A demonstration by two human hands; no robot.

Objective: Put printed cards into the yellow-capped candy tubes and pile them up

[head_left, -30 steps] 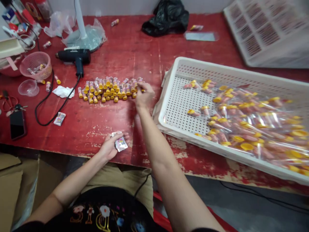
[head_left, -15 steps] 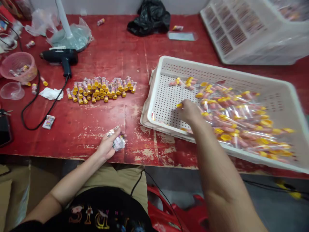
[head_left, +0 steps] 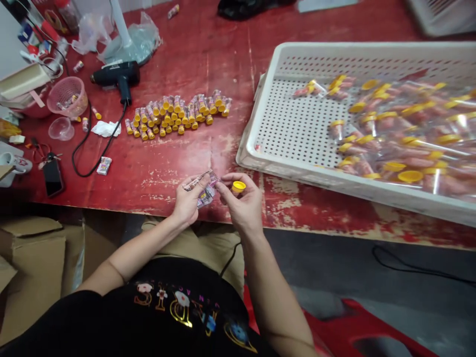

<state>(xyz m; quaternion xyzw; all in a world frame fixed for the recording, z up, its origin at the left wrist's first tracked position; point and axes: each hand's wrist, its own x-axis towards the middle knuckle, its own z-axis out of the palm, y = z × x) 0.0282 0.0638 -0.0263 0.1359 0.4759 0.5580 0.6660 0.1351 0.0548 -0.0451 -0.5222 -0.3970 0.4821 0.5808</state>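
Observation:
Near the table's front edge, my left hand [head_left: 189,198] is closed on a small stack of printed plastic sleeves [head_left: 205,197]. Close beside it, my right hand [head_left: 243,201] holds a small tube with a yellow cap [head_left: 238,186]; most of the tube is hidden in the palm. The thumb and forefinger of that hand pinch the edge of the top sleeve. To the right, a white perforated crate [head_left: 282,153] holds many clear tubes with yellow caps [head_left: 386,121] and pinkish contents. Beyond my hands, several wrapped tubes [head_left: 178,114] stand and lie in a cluster.
A black heat gun [head_left: 121,77] lies at the left, its cord looping over the red table [head_left: 208,148]. Near it are a pink basket [head_left: 69,96], a crumpled tissue [head_left: 106,128], another sleeve bundle [head_left: 104,165] and a phone [head_left: 53,176]. A black bag [head_left: 245,7] lies at the back.
My right hand has come out of the crate with a yellow-capped tube and met my left hand at the sleeves. My left hand has moved slightly right, and the view has shifted.

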